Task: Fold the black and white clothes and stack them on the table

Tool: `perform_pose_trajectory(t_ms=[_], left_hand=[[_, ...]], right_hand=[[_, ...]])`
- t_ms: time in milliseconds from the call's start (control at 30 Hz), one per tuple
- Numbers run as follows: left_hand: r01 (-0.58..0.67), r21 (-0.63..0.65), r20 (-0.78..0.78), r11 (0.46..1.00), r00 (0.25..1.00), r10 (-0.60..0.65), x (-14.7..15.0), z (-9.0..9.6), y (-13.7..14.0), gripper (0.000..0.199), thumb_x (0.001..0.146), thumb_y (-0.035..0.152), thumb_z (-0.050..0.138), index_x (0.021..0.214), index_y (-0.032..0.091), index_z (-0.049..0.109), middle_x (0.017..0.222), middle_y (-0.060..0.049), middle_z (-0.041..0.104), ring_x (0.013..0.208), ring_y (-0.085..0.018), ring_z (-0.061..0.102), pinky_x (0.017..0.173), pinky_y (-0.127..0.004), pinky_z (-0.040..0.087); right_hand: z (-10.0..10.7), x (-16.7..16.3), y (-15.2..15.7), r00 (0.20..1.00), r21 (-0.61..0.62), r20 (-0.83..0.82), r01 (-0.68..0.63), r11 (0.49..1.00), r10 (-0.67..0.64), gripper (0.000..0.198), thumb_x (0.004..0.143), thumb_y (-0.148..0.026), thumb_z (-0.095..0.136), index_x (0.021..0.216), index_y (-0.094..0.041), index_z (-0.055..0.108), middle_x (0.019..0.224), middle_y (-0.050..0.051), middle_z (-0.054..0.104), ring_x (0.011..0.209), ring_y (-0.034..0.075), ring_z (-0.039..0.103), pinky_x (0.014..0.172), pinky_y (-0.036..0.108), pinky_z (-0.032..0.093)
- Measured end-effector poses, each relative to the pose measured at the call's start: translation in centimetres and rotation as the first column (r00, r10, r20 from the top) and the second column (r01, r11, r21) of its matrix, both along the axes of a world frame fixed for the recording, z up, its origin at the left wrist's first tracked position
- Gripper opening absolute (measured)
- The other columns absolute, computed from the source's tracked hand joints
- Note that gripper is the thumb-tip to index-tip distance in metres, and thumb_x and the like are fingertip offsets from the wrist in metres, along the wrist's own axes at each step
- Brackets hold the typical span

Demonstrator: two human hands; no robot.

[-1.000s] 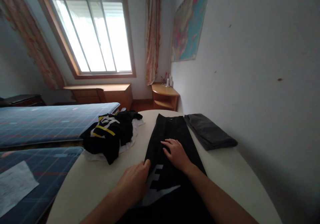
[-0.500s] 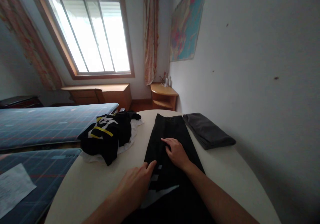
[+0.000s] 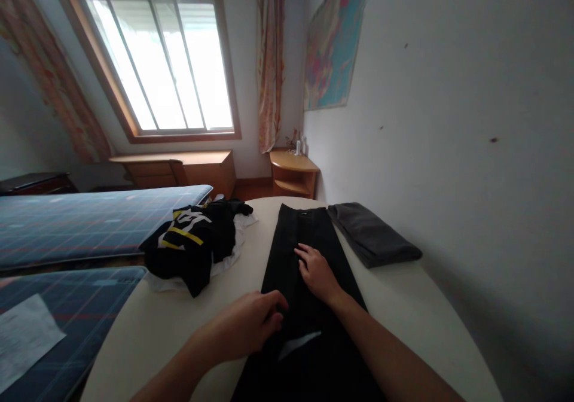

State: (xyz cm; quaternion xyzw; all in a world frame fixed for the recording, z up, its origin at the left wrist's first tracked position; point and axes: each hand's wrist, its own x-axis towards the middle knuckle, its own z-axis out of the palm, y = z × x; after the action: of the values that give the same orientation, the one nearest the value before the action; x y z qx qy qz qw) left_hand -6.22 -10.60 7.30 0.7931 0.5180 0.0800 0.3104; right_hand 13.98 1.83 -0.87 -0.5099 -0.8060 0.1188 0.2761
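Observation:
A pair of black trousers [image 3: 309, 228] lies lengthwise on the round table, its waistband at the far end and a pale printed mark [image 3: 299, 343] showing nearer me. My left hand [image 3: 251, 324] is at the left edge of the trousers, its fingers curled round the cloth; the fingertips are partly hidden. Flat on the middle of the trousers rests my right hand [image 3: 316, 275], fingers stretched out. Right of them is a folded dark grey garment [image 3: 374, 234]. On the left, a black shirt with yellow and white print [image 3: 192, 234] lies loosely on white cloth [image 3: 228, 261].
Everything lies on a cream round table [image 3: 147, 330]. Left of it are two plaid mattresses [image 3: 89, 222], one bearing a paper sheet [image 3: 27, 342]. Beyond stand a wooden desk [image 3: 201, 160] and a corner shelf [image 3: 293, 161]. The wall [image 3: 448, 198] runs along the right.
My left hand has curled and shifted slightly at the trousers' left edge; part of the pale print is now covered. My right hand has slid a little right.

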Motion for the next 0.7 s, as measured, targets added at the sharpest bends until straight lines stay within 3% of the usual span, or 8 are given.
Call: perform_pose_trajectory(t_ms=[100, 200, 333, 400, 467, 567, 700], left_hand=[[-0.048, 0.04, 0.058, 0.998, 0.997, 0.045, -1.0, -1.2, 1.6, 0.026, 0.092, 0.025, 0.044, 0.111, 0.025, 0.061, 0.093, 0.001, 0.072, 0.064, -0.014, 0.067, 0.061, -0.024, 0.05], [-0.123, 0.281, 0.057, 0.952, 0.992, 0.111, -2.0, -2.8, 3.4, 0.025, 0.088, 0.02, 0.051, 0.108, 0.023, 0.065, 0.105, -0.003, 0.073, 0.094, -0.019, 0.068, 0.086, -0.029, 0.051], [-0.078, 0.388, 0.068, 0.918, 0.996, 0.056, -3.2, -4.9, 5.2, 0.033, 0.09, 0.02, 0.055, 0.121, 0.023, 0.065, 0.123, -0.006, 0.069, 0.117, -0.021, 0.061, 0.105, -0.036, 0.045], [-0.024, 0.397, 0.06, 0.917, 0.998, 0.001, -3.6, -5.8, 5.7, 0.035, 0.091, 0.023, 0.057, 0.125, 0.023, 0.064, 0.134, -0.006, 0.064, 0.127, -0.022, 0.055, 0.111, -0.038, 0.04], [0.008, 0.4, 0.037, 0.916, 0.999, -0.025, -3.7, -6.3, 5.9, 0.037, 0.091, 0.025, 0.058, 0.127, 0.024, 0.064, 0.141, -0.005, 0.059, 0.135, -0.023, 0.048, 0.115, -0.041, 0.036], [0.013, 0.41, 0.003, 0.912, 1.0, -0.015, -3.6, -6.6, 5.9, 0.039, 0.091, 0.025, 0.058, 0.13, 0.025, 0.063, 0.144, -0.005, 0.057, 0.138, -0.024, 0.045, 0.117, -0.043, 0.033], [-0.035, 0.433, -0.044, 0.901, 0.997, 0.06, -3.2, -6.9, 6.0, 0.04, 0.094, 0.026, 0.054, 0.133, 0.027, 0.061, 0.146, -0.005, 0.055, 0.139, -0.025, 0.044, 0.119, -0.049, 0.027]], right_hand=[[0.5, 0.2, -0.5, 0.999, 0.023, 0.01, -0.031, 0.999, 0.031, 0.045, 0.087, -0.01, 0.046, 0.125, -0.018, 0.068, 0.145, 0.01, 0.053, 0.132, 0.022, 0.049, 0.114, 0.04, 0.036], [1.7, 0.6, -1.7, 0.989, 0.046, 0.045, -0.139, 0.989, 0.137, 0.047, 0.081, -0.007, 0.051, 0.12, -0.023, 0.071, 0.147, 0.008, 0.052, 0.135, 0.023, 0.046, 0.115, 0.043, 0.033], [3.4, 1.3, -4.0, 0.925, -0.009, 0.17, -0.345, 0.939, 0.341, 0.046, 0.08, -0.01, 0.057, 0.12, -0.03, 0.07, 0.146, 0.003, 0.053, 0.138, 0.024, 0.043, 0.119, 0.046, 0.027], [3.8, 1.5, -5.0, 0.924, -0.079, 0.235, -0.291, 0.953, 0.302, 0.05, 0.085, -0.018, 0.059, 0.132, -0.033, 0.062, 0.153, 0.004, 0.046, 0.143, 0.028, 0.037, 0.118, 0.053, 0.025], [3.5, 1.5, -5.4, 0.944, -0.154, 0.292, -0.112, 0.982, 0.154, 0.058, 0.089, -0.034, 0.06, 0.146, -0.035, 0.047, 0.161, 0.007, 0.033, 0.148, 0.038, 0.025, 0.114, 0.065, 0.022], [2.3, 1.5, -5.1, 0.934, -0.238, 0.357, 0.108, 0.965, -0.017, 0.067, 0.094, -0.058, 0.049, 0.154, -0.032, 0.034, 0.165, 0.011, 0.02, 0.149, 0.046, 0.007, 0.11, 0.076, 0.011], [1.0, 1.3, -3.2, 0.936, -0.271, 0.351, 0.102, 0.957, 0.0, 0.069, 0.095, -0.067, 0.035, 0.156, -0.033, 0.03, 0.166, 0.008, 0.014, 0.15, 0.042, 0.0, 0.112, 0.074, 0.003]])
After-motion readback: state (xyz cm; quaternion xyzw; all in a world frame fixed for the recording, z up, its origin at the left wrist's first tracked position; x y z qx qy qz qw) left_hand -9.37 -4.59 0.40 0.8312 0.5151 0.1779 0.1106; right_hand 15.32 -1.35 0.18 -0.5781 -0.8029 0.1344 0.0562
